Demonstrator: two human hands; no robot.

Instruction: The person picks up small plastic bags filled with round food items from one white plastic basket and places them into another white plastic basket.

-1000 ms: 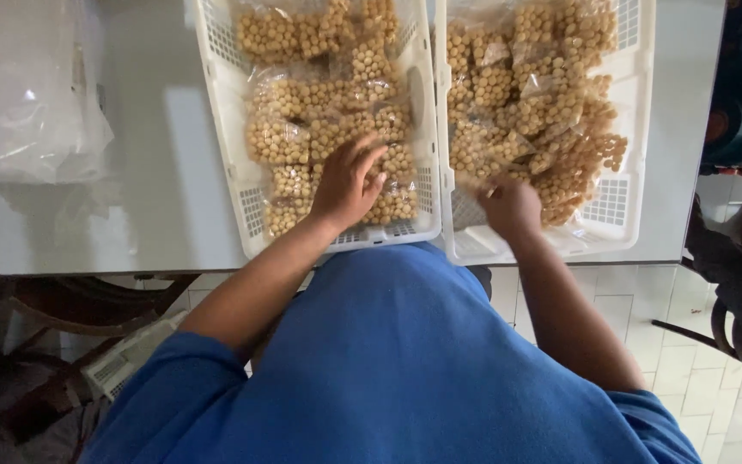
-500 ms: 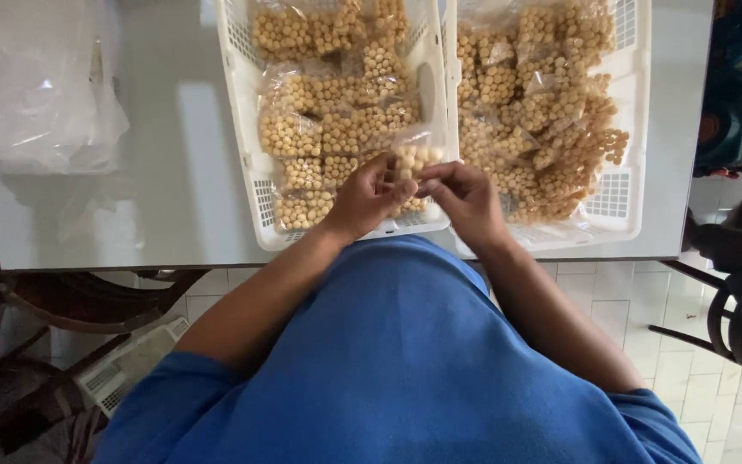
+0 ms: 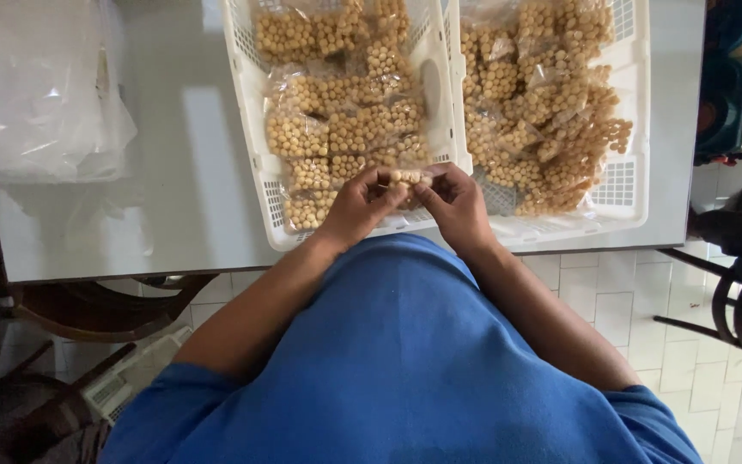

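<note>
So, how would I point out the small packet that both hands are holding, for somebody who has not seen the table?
Find the two white baskets on the grey table. At the near edge, where they meet, both hands pinch one small clear packet of tan balls. It alone is lifted, in the fingers; the others lie in the baskets.

Bare surface (image 3: 182, 172) open at 9 o'clock of left basket (image 3: 255, 155). Plastic bags (image 3: 40, 94) block 10 o'clock. Right basket (image 3: 633, 185) walls 3 o'clock.

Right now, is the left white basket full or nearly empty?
Nearly full: the left basket holds clear packets of small tan balls covering most of its floor, with only its perforated walls showing bare.
</note>
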